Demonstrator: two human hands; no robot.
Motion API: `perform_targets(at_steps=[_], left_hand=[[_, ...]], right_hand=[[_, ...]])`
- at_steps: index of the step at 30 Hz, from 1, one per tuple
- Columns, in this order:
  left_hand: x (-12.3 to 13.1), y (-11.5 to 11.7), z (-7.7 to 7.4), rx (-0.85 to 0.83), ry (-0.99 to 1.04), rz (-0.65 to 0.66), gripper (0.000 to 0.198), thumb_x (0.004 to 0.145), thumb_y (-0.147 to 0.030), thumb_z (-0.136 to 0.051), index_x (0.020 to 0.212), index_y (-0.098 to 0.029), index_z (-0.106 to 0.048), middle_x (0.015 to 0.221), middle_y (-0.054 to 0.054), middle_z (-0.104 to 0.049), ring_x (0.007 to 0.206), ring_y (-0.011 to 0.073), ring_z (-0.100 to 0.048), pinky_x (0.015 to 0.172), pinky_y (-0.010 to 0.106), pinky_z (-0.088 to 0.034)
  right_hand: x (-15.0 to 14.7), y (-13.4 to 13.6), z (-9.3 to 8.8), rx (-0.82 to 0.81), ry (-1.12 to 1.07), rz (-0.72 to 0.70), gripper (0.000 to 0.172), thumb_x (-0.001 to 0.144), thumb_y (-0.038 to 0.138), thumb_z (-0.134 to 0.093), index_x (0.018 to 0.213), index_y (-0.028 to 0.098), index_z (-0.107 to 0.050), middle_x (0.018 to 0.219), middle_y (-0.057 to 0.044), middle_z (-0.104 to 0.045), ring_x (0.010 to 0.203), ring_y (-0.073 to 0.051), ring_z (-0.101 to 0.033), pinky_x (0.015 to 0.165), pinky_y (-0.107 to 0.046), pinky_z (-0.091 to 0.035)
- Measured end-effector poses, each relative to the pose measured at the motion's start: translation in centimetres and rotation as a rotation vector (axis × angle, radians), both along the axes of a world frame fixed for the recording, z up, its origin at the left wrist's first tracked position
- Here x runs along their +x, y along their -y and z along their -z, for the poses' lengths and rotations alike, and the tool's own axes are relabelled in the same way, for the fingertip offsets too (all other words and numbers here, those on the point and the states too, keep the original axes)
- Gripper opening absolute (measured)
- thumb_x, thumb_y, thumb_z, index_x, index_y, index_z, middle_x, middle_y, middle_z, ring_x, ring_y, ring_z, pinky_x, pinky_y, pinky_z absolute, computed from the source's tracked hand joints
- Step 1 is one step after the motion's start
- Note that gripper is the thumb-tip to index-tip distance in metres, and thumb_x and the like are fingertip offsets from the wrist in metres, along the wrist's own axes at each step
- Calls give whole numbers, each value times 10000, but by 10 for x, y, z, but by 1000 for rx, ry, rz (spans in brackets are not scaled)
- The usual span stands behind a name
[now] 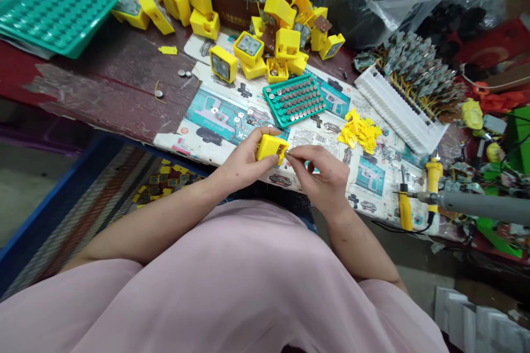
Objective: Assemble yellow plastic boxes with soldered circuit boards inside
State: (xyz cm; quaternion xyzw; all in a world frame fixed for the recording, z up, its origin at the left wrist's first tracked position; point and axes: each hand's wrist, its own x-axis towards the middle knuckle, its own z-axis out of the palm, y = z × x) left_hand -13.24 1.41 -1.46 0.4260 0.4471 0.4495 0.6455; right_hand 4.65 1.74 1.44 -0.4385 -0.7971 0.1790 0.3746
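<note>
Near the table's front edge, my left hand (pixel 248 161) grips a small yellow plastic case (pixel 270 147) that has a grid of holes and an open compartment facing right. Fingertips of my right hand (pixel 321 171) are pinched around a small button cell (pixel 287 153) at that compartment; whether the cell is inside cannot be made out. Just beyond my hands lies a green tray (pixel 276 114) with rows of button cells (pixel 304 97). A heap of small yellow plastic pieces (pixel 359 132) sits to the right of it.
Many yellow cases (pixel 248 47) are piled at the back around a brown box (pixel 232 11). A white rack (pixel 403 113) of wired circuit boards stands right, near a yellow screwdriver (pixel 404 207) and a yellow-handled tool (pixel 433 179). A larger green tray (pixel 53 5) lies left; a blue crate (pixel 78 193) is below.
</note>
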Motion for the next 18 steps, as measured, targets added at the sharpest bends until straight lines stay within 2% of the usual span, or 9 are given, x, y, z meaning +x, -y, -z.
perform_targets(at_steps=[3, 6, 9, 12, 14, 16, 18], left_hand=[[3, 2, 2, 41, -50, 5, 474, 750, -297, -727, 1174, -218, -532, 947, -9, -608, 837, 150, -580, 751, 257, -462], [3, 5, 5, 93, -123, -12, 442, 777, -284, -712, 1184, -220, -554, 999, 4, -618, 889, 157, -588, 789, 259, -470], [3, 6, 7, 98, -158, 3, 419, 778, -267, -703, 1167, -205, -560, 1010, 13, -623, 900, 162, -596, 781, 259, -480], [3, 5, 6, 26, -131, 16, 431, 737, -261, -727, 1131, -196, -565, 912, -10, -614, 819, 144, -594, 710, 244, -481], [5, 3, 3, -53, -27, 4, 459, 706, -259, -748, 1117, -198, -552, 857, -31, -612, 770, 127, -601, 679, 231, -486], [6, 1, -1, -139, 138, 5, 498, 683, -262, -763, 1113, -200, -520, 856, -37, -641, 772, 129, -639, 709, 243, -520], [6, -1, -5, -214, 271, 22, 530, 674, -263, -772, 1117, -202, -488, 892, -22, -683, 820, 155, -690, 777, 291, -559]], right_hand=[[-2, 0, 3, 218, 250, 53, 141, 930, 227, -616, 928, 274, -749, 825, -35, -707, 724, -134, -662, 606, -259, -538], [-1, 1, 2, 338, 416, 50, 183, 941, 186, -576, 968, 264, -739, 806, -42, -689, 714, -135, -632, 590, -262, -479], [0, 2, 0, 358, 459, -38, 211, 946, 136, -535, 995, 219, -723, 828, -54, -689, 749, -133, -623, 612, -257, -451], [1, 0, 1, 322, 488, -81, 203, 948, 150, -529, 976, 220, -718, 845, -44, -691, 780, -127, -630, 621, -243, -453], [1, -3, 5, 249, 378, -61, 165, 947, 190, -554, 960, 242, -711, 862, -30, -684, 780, -123, -634, 635, -240, -476], [1, -6, 9, 107, 124, 0, 113, 931, 249, -611, 1011, 258, -691, 901, -15, -667, 721, -107, -614, 606, -238, -490], [4, -10, 11, -46, -147, 79, 194, 915, 286, -645, 1107, 267, -654, 892, 5, -643, 643, -88, -571, 547, -229, -476]])
